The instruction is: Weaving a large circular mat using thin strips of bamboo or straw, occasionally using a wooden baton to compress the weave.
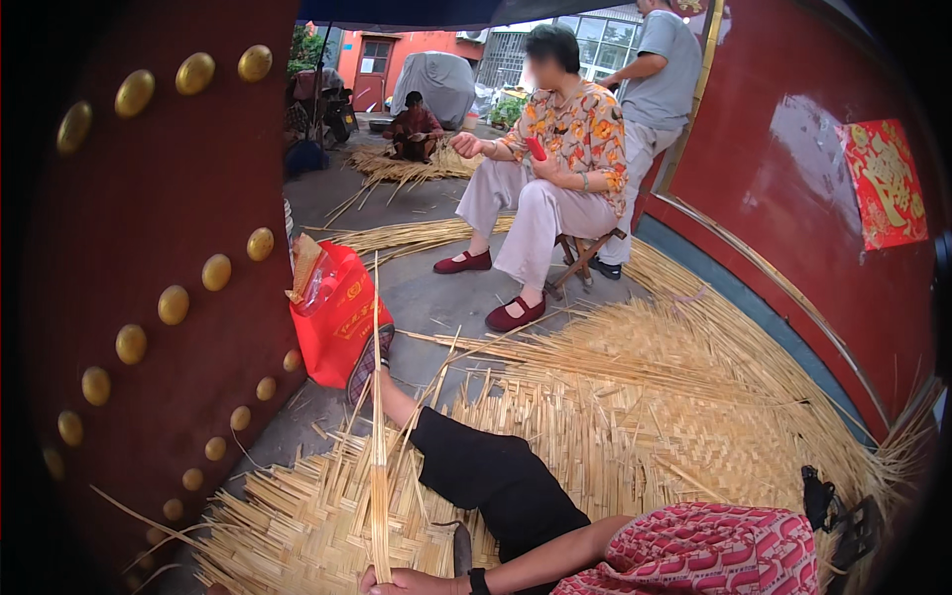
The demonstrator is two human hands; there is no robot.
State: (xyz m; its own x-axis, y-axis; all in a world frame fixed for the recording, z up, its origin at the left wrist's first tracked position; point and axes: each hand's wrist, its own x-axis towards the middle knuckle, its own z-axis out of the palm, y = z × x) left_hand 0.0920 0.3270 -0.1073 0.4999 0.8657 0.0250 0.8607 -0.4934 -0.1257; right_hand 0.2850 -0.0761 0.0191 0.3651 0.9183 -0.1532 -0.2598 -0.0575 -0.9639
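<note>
My right hand [409, 582] comes in at the lower edge, a black band on its wrist and a red-and-white patterned sleeve further up the arm. Its fingers are closed round the lower end of several pale reed strips [379, 481], which stand upright. Under the strips lies a woven reed mat [297, 511] with loose strip ends along its border. A dark, narrow tool [462, 550] rests on the mat beside the hand; its kind is unclear. My leg in black trousers [496, 486] stretches across the mat. My left hand is out of view.
Red bag [342, 312] stands beside my foot, near a studded red door [129, 248]. Another woven mat [674, 367] with long loose reeds spreads right. A person on a folding stool [570, 149] holds something red; another stands behind, and one crouches at a far reed pile [377, 164].
</note>
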